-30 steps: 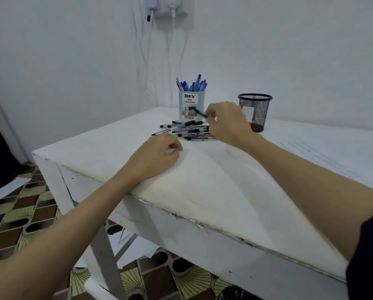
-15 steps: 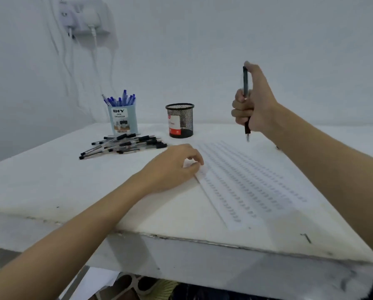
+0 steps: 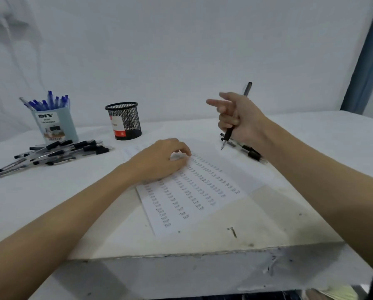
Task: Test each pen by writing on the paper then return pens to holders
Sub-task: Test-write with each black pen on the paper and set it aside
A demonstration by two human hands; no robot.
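Black pen [image 3: 228, 135] in right hand [image 3: 241, 120], tip seemingly above paper [image 3: 194, 191]

You face a plain white wall [image 3: 181, 50] behind a worn white counter [image 3: 202, 245] with a chipped, scuffed front edge, a blue curtain [image 3: 367, 61] hanging at two o'clock, under soft, even light.

My left hand [image 3: 159, 161] palm-down, fingers loosely curled, forearm stretched forward, my right hand [image 3: 238, 118] raised, fingers curled in a grip, forefinger pointing left
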